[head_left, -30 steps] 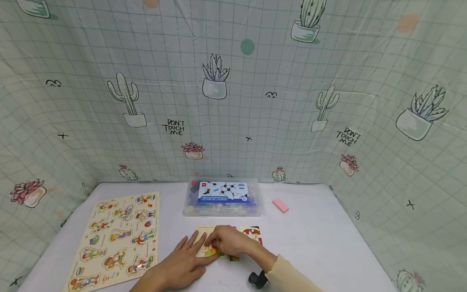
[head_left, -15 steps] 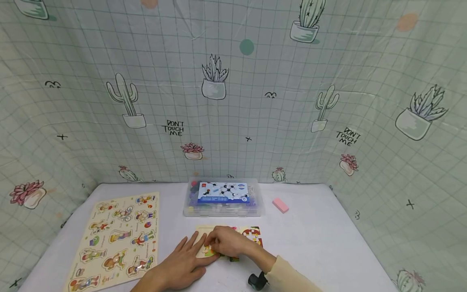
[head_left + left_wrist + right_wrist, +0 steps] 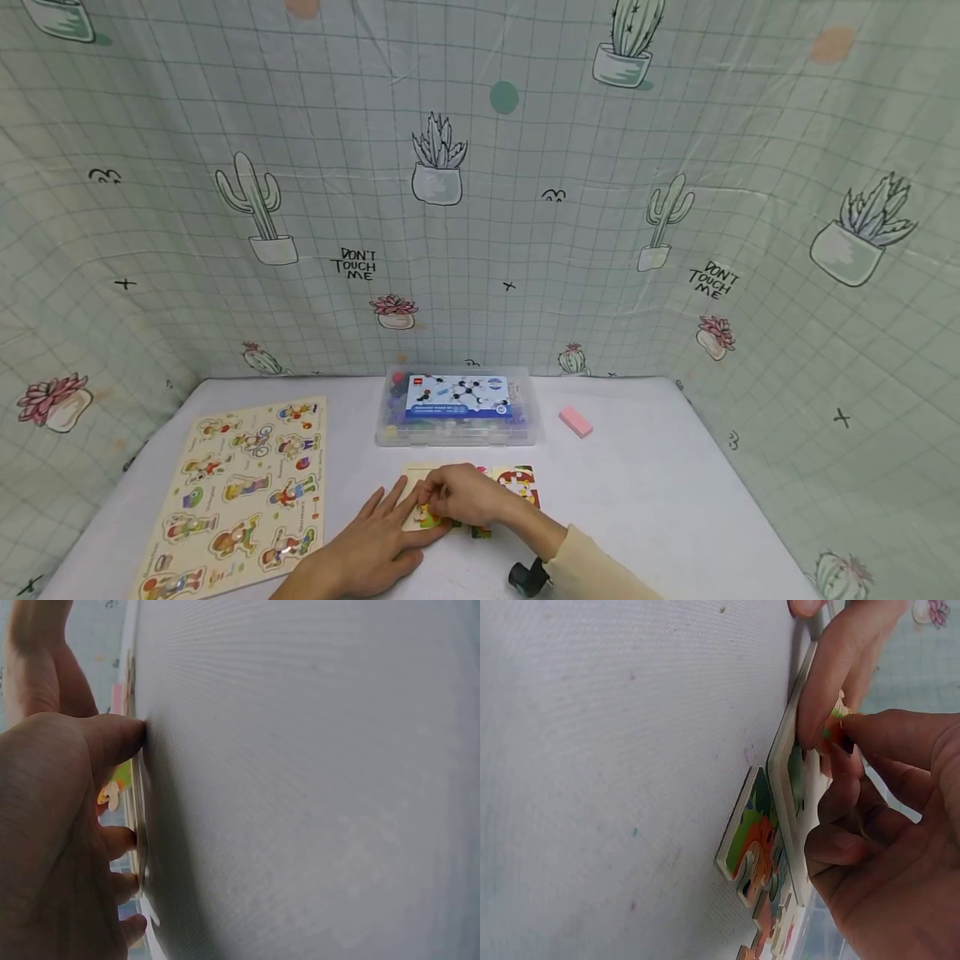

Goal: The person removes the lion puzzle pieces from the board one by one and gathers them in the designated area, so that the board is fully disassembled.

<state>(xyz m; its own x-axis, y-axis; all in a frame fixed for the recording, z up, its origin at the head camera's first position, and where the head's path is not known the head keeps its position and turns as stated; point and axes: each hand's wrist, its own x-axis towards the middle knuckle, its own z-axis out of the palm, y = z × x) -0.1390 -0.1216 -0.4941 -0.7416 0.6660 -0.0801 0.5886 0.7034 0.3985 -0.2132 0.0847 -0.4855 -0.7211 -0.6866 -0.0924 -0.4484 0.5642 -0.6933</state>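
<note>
A small jigsaw tray (image 3: 414,473) of pale wood lies at the front middle of the table. My left hand (image 3: 378,533) rests on its left part with fingers spread, the index finger along the near edge. Over the tray my right hand (image 3: 467,495) pinches a colourful jigsaw piece (image 3: 832,735) between thumb and fingers, beside a left finger in the right wrist view. Its lower end is hidden behind that finger. Several loose jigsaw pieces (image 3: 754,832) in orange and green lie against the tray's right side; the right forearm covers part of them in the head view.
A large wooden figure puzzle board (image 3: 247,483) lies to the left. Behind the tray stands a clear plastic case (image 3: 459,408) with a blue label, and a pink block (image 3: 576,422) lies right of it. A black object (image 3: 527,577) sits by the right sleeve.
The right fingertips and the pinched jigsaw piece have shifted very slightly to the left over the tray. The left hand has stayed in place.
</note>
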